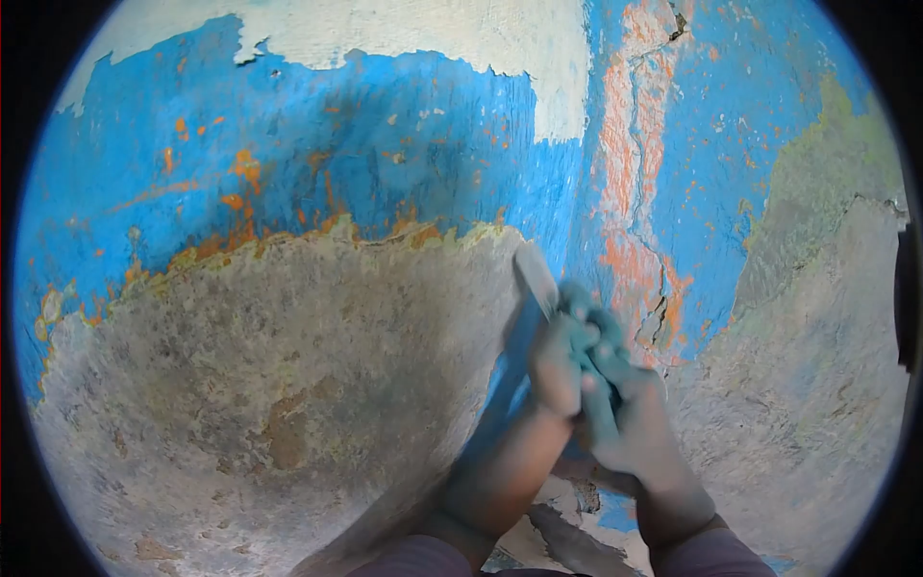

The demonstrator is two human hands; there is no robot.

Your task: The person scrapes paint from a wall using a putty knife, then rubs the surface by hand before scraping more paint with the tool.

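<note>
Both hands are close together right of centre, their fingers wrapped round one flat scraper-like blade (536, 277). My left hand (558, 370) is closed at the blade's lower end. My right hand (625, 394) is closed beside it, its fingers overlapping the left ones. The handle is hidden inside the fingers. The blade points up and left, its tip at the upper edge of the bare grey patch (317, 356), beside the blue paint (553, 207). Dust or paint greys the fingers.
Blue wall paint (385, 144) with orange spots lies above the grey patch, and cream paint (404, 29) higher up. A cracked pinkish strip (630, 144) runs down the right part. A dark object (907, 298) stands at the right edge. Flaked debris (577, 539) shows below the forearms.
</note>
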